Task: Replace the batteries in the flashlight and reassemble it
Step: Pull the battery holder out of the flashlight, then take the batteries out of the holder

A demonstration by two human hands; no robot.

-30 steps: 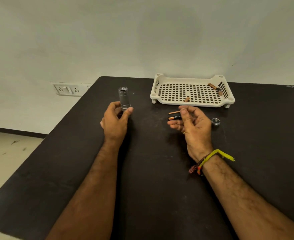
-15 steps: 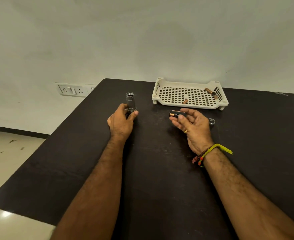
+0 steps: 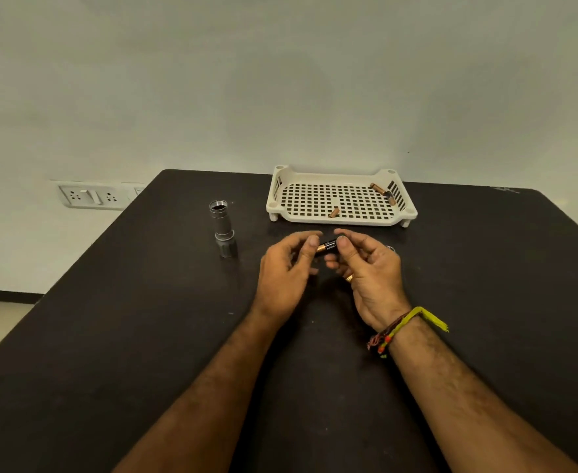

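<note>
Black matte tabletop (image 3: 144,336) lay bare toward its near and left edges. Over its middle, the left hand (image 3: 285,274) and right hand (image 3: 371,268) pinched a black-and-copper cylindrical battery (image 3: 326,247) between fingertips. Left of them, apart, stood the open grey metal flashlight body (image 3: 222,228), upright, before the white perforated plastic tray (image 3: 340,218).

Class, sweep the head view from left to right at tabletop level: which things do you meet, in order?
Wall socket → upright flashlight body → left hand → battery pinched between both hands → right hand → small cap just behind it.
</note>
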